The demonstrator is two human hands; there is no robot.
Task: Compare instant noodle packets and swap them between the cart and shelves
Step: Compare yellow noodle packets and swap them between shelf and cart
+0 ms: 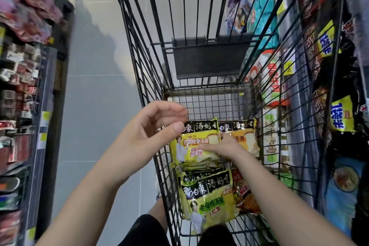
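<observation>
The task looks to be midway. Four packets are in the cart (pixel 159 50), none is in the air, and the swap with the shelves (pixel 327 50) out beyond the right hand is still to come.

The right hand (pixel 217 147) reaches down into the cart and lies on the right edge of the yellow packet (pixel 191 144), fingers stretched across its face. Whether the thumb grips underneath is hidden, so I cannot tell if it holds or only touches. The left hand (pixel 151 136) hovers released just left of that packet's top corner, fingers loosely curled round nothing.

An orange packet (pixel 245 136) sits just right of the right hand. A green packet (pixel 207 195) and a red packet (pixel 244 191) lie nearer the person, below the right wrist.

The yellow packet's long axis runs away from the person, with its printed top toward the cart's far end. The green packet points the same way, turned slightly.
</observation>
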